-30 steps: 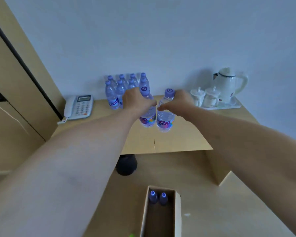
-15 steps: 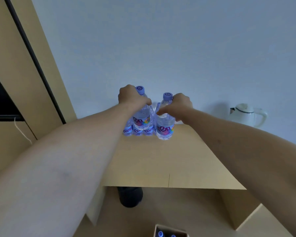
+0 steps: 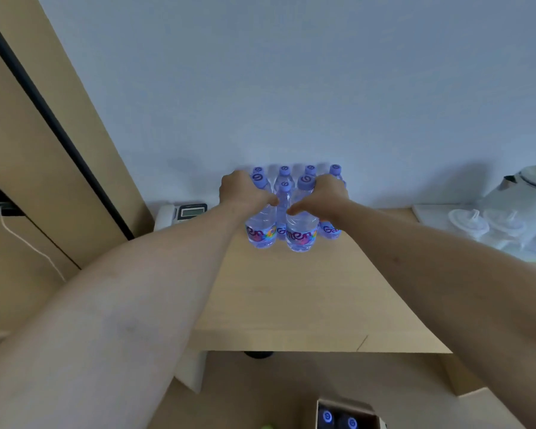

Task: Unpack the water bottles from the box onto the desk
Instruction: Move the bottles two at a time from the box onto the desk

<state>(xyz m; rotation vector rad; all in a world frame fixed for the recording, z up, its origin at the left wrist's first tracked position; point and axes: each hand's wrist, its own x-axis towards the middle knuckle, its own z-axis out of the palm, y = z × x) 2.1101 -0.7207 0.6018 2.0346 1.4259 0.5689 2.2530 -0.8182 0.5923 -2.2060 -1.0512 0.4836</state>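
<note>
Where the frame was cut off at the near edge, a cardboard box [image 3: 347, 411] was seen on the floor, open at the top, with two blue caps of remaining bottles [image 3: 327, 417] visible inside it. Beyond the box, a pale wooden desk [image 3: 291, 298] with a smooth, flat top was stretched out toward a plain wall. Two bare forearms were extended over the desk from the near corners. The left hand [image 3: 245, 195] was curled around the shoulder of one clear plastic water bottle [image 3: 260, 230], and the right hand [image 3: 325, 196] was wrapped around the shoulder of a second water bottle [image 3: 301, 233]; both bottles were held upright, side by side, at or just above the desktop, though contact with the surface could not be judged. Each was marked with a colourful label and a round blue cap. Directly behind them, a cluster of further bottles [image 3: 283, 193] was stood against the wall; about five more caps were counted, the rest being partly hidden by the hands. To the far left a telephone [image 3: 183, 213] with a small display was partly blocked by the left arm. At the far right, a white kettle [image 3: 526, 196] and two white lidded cups [image 3: 468, 219] were set on a white tray [image 3: 427, 212].
</note>
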